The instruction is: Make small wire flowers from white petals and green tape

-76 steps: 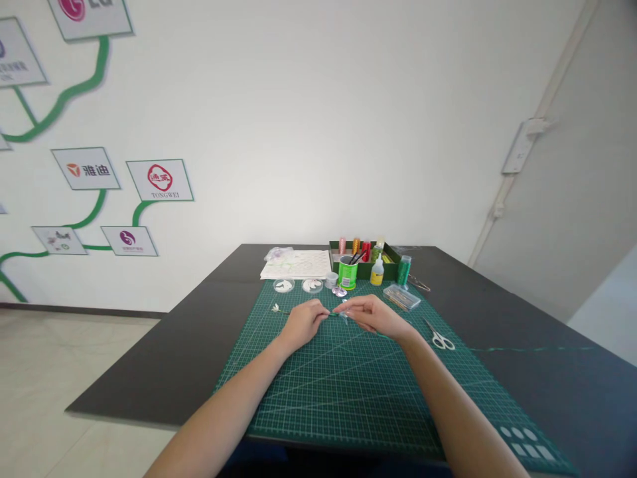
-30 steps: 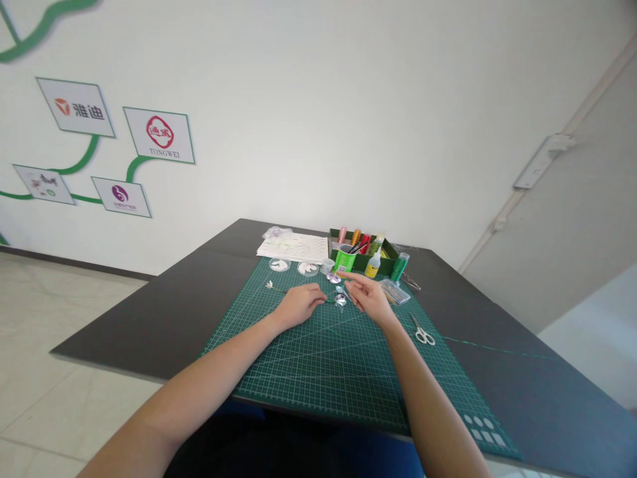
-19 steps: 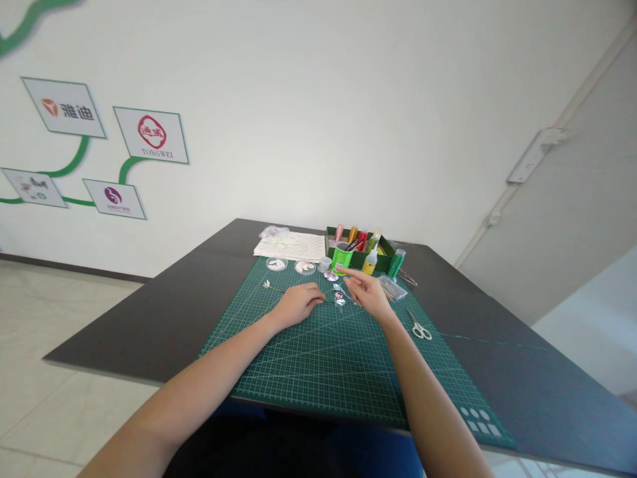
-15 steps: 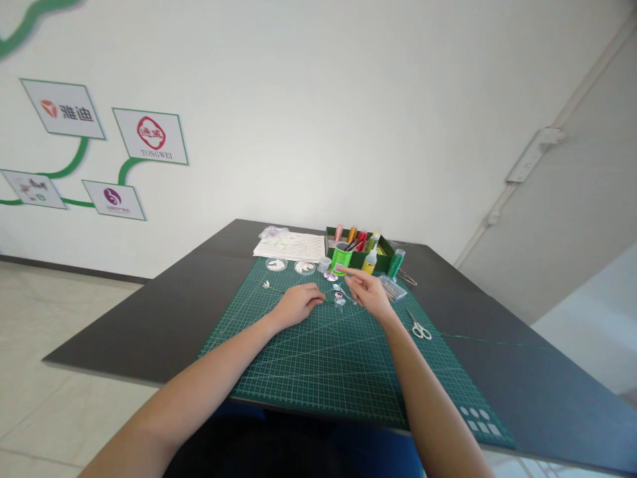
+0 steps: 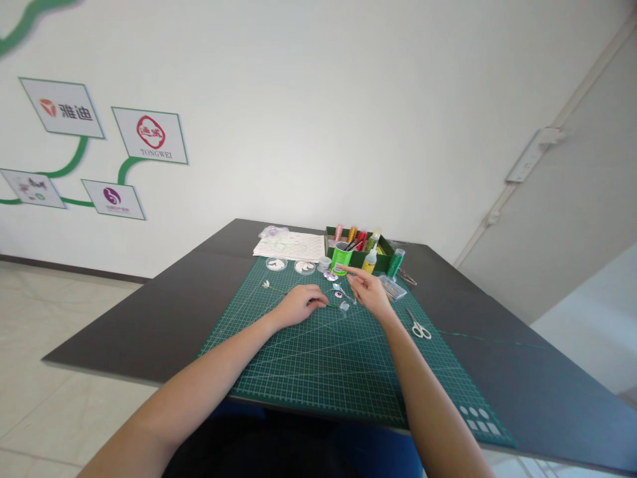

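The left hand [image 5: 299,303] pinched a green stem [image 5: 333,305] over the cutting mat [image 5: 328,362]; the right hand [image 5: 369,293] pointed its index finger, its grip indeterminable. Wall panels read "TONGWEI" [image 5: 149,135] and "雅迪" [image 5: 62,109].

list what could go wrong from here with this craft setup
The left hand might bend the thin green stem it pinches. The right hand, its index finger appearing close to the green can, might tip it. The right forearm could nudge the white-handled scissors lying nearby on the cutting mat.
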`<state>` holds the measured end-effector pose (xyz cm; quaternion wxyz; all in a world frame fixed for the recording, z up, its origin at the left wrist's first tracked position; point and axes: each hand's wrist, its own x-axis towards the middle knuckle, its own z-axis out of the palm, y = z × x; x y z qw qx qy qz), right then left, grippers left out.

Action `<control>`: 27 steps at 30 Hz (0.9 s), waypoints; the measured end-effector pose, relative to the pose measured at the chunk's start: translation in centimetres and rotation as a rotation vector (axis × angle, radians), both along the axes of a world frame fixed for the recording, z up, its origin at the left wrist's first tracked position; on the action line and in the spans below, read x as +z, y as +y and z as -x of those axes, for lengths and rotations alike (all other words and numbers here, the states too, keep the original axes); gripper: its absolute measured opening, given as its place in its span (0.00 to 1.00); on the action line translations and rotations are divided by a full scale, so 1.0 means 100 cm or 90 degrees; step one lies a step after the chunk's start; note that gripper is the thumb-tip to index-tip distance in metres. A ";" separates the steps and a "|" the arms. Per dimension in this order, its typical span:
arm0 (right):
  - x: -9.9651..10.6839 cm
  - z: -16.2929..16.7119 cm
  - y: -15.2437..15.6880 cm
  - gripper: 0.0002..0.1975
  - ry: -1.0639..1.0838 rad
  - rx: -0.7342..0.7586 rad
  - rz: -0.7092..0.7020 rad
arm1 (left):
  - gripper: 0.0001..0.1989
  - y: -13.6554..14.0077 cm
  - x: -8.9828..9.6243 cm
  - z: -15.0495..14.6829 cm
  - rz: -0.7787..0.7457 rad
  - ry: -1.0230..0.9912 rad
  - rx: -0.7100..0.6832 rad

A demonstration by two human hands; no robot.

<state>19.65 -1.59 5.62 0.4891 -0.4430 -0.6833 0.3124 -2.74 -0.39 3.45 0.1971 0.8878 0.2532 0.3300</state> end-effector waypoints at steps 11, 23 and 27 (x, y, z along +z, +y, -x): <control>-0.027 0.000 0.018 0.22 -0.097 -0.056 0.042 | 0.07 0.002 0.000 -0.003 0.173 -0.168 -0.019; -0.038 0.013 0.016 0.18 -0.411 -0.063 -0.010 | 0.13 0.013 -0.008 -0.003 0.291 -0.323 0.055; -0.033 0.015 0.010 0.19 -0.446 -0.061 0.003 | 0.12 0.012 -0.007 -0.002 0.280 -0.319 0.076</control>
